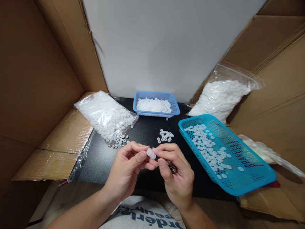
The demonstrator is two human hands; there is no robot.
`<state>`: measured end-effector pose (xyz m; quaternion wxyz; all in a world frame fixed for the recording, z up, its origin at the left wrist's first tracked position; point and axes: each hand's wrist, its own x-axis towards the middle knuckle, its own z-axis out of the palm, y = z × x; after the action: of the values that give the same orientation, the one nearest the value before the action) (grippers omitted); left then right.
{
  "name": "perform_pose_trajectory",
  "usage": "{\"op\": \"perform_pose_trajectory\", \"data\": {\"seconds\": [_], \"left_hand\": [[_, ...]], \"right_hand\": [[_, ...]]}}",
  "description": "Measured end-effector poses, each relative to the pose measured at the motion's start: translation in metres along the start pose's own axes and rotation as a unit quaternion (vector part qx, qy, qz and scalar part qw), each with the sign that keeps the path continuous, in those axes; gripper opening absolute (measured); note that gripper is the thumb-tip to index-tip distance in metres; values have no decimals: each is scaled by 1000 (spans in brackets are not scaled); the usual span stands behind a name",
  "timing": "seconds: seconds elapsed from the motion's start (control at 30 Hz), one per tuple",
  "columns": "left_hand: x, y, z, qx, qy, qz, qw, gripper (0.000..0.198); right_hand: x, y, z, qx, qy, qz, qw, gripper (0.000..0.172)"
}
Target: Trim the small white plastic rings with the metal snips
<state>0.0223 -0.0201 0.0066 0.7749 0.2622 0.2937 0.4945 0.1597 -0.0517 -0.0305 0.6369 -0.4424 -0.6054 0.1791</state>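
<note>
Between my two hands is a short stack of white plastic washers (pixel 151 154), tilted and pressed face to face. My left hand (pixel 130 165) is closed, its thumb and fingers pinching the stack from the left. My right hand (pixel 177 175) is closed too, its fingertips at the stack's right end. A small dark, shiny metal object (pixel 172 167) shows inside the curled right fingers; its kind is unclear. Just beyond the hands, a small pile of white rings (pixel 165 135) lies on the black tabletop (pixel 95 163).
A blue basket (pixel 156 114) of small white rings stands at the back. On the right, a turquoise basket (pixel 247 187) holds white washers. Plastic bags of white pieces lie left (pixel 102 111) and back right (pixel 221 95), the left one spilling rings. Cardboard walls (pixel 47 79) flank both sides.
</note>
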Motion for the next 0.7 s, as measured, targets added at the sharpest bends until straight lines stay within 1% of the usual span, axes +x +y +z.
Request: {"op": "perform_pose_trajectory", "data": {"seconds": [0.1,0.17,0.23,0.33,0.4,0.5,0.6,0.63,0.7], "left_hand": [[0,3,0,1,-8,-21,1000,20],[1,4,-1,-10,-22,-52,998,21],[2,5,-4,-28,-39,-95,994,20],[3,5,-8,-55,-68,-144,986,25],[3,5,-11,-66,-88,-157,982,26],[2,4,-12,-57,-102,-150,982,21],[3,4,-13,-36,-94,-110,989,24],[3,4,-13,-29,-89,-95,991,28],[3,3,-14,-14,-81,-68,994,34]], "right_hand": [[4,2,-6,21,-21,9,1000,12],[10,4,-10,38,-44,18,998,9],[16,5,-15,52,-82,30,995,8],[26,5,-21,62,-131,42,989,14],[30,4,-24,60,-151,39,986,19],[34,1,-26,52,-166,30,984,22],[33,-2,-24,47,-152,31,987,24],[31,-4,-24,46,-143,33,988,28],[27,-7,-23,41,-125,40,990,44]]}}
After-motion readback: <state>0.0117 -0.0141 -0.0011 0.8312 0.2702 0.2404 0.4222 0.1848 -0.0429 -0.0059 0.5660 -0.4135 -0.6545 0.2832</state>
